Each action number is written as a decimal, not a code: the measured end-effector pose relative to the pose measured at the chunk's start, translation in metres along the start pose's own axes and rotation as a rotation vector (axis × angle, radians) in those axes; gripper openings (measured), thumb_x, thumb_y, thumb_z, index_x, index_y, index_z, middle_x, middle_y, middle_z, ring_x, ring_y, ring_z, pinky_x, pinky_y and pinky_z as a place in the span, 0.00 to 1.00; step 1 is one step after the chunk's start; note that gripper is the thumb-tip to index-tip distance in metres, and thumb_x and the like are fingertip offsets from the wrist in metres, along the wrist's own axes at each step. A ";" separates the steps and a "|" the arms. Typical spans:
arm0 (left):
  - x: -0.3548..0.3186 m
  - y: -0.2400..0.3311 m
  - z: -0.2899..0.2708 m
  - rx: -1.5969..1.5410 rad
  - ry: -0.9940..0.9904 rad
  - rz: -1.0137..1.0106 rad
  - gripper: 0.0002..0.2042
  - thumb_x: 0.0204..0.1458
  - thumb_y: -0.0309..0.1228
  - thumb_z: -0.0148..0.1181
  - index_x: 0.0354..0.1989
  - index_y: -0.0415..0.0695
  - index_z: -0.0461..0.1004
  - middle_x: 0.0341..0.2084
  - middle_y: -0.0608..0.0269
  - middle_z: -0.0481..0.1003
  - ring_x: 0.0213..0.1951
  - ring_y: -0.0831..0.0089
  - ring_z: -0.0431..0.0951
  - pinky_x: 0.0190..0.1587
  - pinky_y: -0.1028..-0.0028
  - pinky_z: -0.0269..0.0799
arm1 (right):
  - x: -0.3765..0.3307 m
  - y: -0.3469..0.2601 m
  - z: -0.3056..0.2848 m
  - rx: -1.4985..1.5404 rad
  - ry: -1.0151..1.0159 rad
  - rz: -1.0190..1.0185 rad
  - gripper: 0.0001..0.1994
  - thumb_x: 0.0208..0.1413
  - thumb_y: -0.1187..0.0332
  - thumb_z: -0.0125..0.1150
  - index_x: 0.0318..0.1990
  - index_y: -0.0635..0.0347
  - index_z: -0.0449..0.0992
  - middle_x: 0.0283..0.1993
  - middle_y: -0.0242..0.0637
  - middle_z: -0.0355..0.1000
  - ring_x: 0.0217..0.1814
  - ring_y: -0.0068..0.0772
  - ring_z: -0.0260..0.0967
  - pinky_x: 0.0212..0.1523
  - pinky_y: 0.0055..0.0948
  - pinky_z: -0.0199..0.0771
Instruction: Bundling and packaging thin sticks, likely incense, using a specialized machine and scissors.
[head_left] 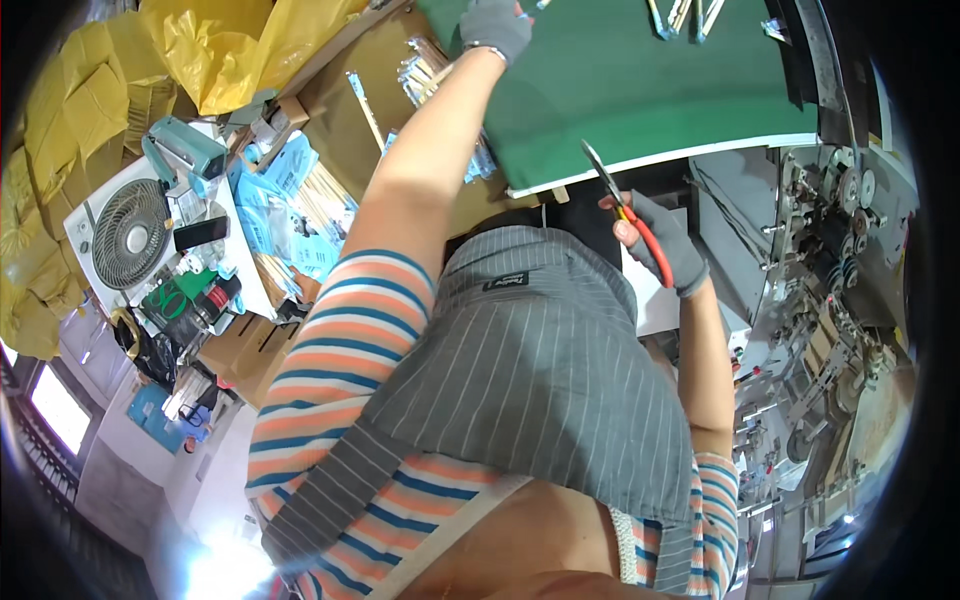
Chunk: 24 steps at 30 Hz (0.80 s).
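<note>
My left hand [495, 25], in a grey glove, is stretched far forward to the left edge of a green mat [650, 90]. Its fingers are curled, and whether they hold anything is hidden. Clear packets of thin sticks [425, 70] lie just beside it on a brown board. My right hand [665, 245], also in a grey glove, is shut on red-handled snips [625, 215]. Their metal blades point up toward the mat's white front edge. Several thin sticks [680, 15] lie at the mat's far side. A grey striped apron [530, 370] covers my chest.
A machine with rollers and wheels [840, 250] stands on the right. On the left are a white fan [130, 235], a teal tool [185, 145], blue packets [275, 210], cardboard boxes and yellow plastic bags [220, 40].
</note>
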<state>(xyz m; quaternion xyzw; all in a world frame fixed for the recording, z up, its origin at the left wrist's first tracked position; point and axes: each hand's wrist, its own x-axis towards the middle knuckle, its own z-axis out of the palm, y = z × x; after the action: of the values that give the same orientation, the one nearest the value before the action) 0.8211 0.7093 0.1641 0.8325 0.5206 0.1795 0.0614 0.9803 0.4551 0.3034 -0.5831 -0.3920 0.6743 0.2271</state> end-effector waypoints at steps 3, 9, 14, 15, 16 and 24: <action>0.002 -0.029 -0.004 -0.928 -0.705 -0.373 0.14 0.51 0.36 0.59 0.41 0.40 0.74 0.30 0.64 0.74 0.30 0.77 0.73 0.36 0.78 0.69 | 0.011 0.011 -0.008 0.070 0.105 -0.114 0.24 0.57 0.52 0.56 0.50 0.66 0.69 0.42 0.38 0.70 0.46 0.30 0.66 0.50 0.29 0.65; -0.008 -0.001 -0.096 -1.250 -0.881 -0.406 0.16 0.53 0.33 0.56 0.49 0.39 0.71 0.31 0.68 0.73 0.30 0.81 0.72 0.35 0.81 0.68 | 0.063 0.007 -0.029 0.023 -0.015 -0.143 0.25 0.62 0.52 0.49 0.56 0.65 0.65 0.29 0.23 0.58 0.30 0.16 0.56 0.33 0.17 0.59; -0.016 -0.006 -0.122 -1.266 -0.966 -0.395 0.19 0.53 0.33 0.57 0.52 0.40 0.69 0.30 0.69 0.72 0.29 0.83 0.71 0.33 0.82 0.66 | 0.092 -0.015 -0.028 -0.031 -0.067 -0.211 0.24 0.61 0.51 0.49 0.54 0.62 0.68 0.29 0.24 0.59 0.32 0.17 0.57 0.34 0.19 0.61; -0.018 -0.008 -0.123 -1.306 -0.962 -0.399 0.19 0.53 0.33 0.57 0.52 0.40 0.69 0.29 0.69 0.72 0.29 0.83 0.71 0.32 0.82 0.65 | 0.097 -0.019 -0.029 -0.062 -0.063 -0.242 0.24 0.60 0.51 0.50 0.54 0.61 0.69 0.29 0.25 0.60 0.32 0.17 0.56 0.35 0.19 0.61; -0.020 -0.009 -0.124 -1.348 -0.960 -0.402 0.19 0.53 0.33 0.57 0.52 0.40 0.68 0.29 0.70 0.72 0.28 0.84 0.71 0.31 0.83 0.64 | 0.101 -0.023 -0.031 -0.094 -0.056 -0.273 0.24 0.60 0.50 0.50 0.55 0.61 0.69 0.30 0.25 0.60 0.32 0.17 0.56 0.35 0.19 0.61; -0.018 -0.015 -0.139 -1.415 -0.982 -0.388 0.17 0.53 0.30 0.59 0.51 0.39 0.67 0.28 0.69 0.72 0.27 0.84 0.70 0.31 0.82 0.67 | 0.110 -0.045 -0.037 -0.149 -0.173 -0.284 0.26 0.58 0.49 0.52 0.55 0.61 0.69 0.32 0.26 0.61 0.29 0.17 0.56 0.31 0.19 0.59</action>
<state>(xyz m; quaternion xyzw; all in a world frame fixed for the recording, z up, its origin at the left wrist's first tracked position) 0.7512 0.6881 0.2844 0.4793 0.3345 0.0684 0.8085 0.9852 0.5751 0.2718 -0.4769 -0.5373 0.6523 0.2417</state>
